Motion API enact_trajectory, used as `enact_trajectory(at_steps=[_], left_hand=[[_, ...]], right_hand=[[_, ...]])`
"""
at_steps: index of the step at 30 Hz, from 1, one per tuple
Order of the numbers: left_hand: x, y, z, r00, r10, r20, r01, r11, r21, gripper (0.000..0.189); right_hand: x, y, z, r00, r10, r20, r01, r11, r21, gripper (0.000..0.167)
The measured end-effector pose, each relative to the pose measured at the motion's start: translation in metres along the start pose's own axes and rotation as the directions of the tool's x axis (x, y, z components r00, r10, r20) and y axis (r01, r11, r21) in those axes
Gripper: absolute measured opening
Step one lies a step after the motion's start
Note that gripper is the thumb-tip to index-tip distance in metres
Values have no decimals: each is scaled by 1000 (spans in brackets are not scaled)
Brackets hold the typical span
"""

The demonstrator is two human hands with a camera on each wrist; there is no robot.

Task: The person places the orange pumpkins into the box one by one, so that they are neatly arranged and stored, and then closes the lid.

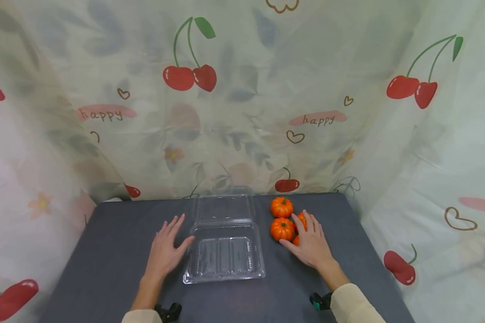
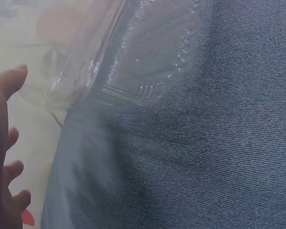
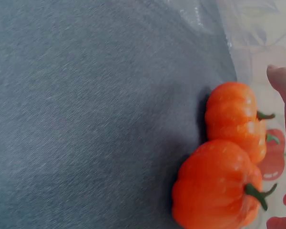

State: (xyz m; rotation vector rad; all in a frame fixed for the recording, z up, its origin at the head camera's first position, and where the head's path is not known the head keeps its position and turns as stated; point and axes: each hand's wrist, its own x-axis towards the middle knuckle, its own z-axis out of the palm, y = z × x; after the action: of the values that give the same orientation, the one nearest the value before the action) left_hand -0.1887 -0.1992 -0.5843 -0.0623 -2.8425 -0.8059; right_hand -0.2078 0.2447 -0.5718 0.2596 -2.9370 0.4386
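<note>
A clear plastic clamshell box (image 1: 226, 274) lies with its lid raised back in the middle of the table. Left of it, my left hand (image 1: 166, 252) hovers with spread fingers and holds nothing; in the left wrist view its thumb (image 2: 12, 82) shows at the edge, apart from the box. Several small orange pumpkins (image 1: 282, 229) with green stems sit in a cluster right of the box. Over them reaches my right hand (image 1: 312, 246), fingers spread, partly hiding some; whether it touches any I cannot tell. Two pumpkins (image 3: 214, 186) show large in the right wrist view.
The dark grey table cloth (image 1: 117, 260) ends at the back against a hanging curtain (image 1: 234, 112) printed with cherries. More curtain hangs at the left and right sides. Both wrists wear black devices (image 1: 320, 301).
</note>
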Motion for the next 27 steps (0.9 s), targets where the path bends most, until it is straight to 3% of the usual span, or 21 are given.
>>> enact_trajectory(at_steps=[7,12,21,27], left_hand=[[-5,-5,1,994,-72,88,88,977,-193,71],[-6,-6,3,986,-103,132,135,954,-269,65],[-10,-7,9,974,-129,183,178,944,-278,62],[-12,-7,13,975,-124,185,173,947,-273,59]], right_hand=[[-13,14,0,1000,17,-9,-17,999,27,88],[-23,25,1,999,23,-24,-22,999,23,87],[-37,39,15,998,14,-60,-8,996,89,88],[-43,43,22,998,64,-27,-59,986,155,74]])
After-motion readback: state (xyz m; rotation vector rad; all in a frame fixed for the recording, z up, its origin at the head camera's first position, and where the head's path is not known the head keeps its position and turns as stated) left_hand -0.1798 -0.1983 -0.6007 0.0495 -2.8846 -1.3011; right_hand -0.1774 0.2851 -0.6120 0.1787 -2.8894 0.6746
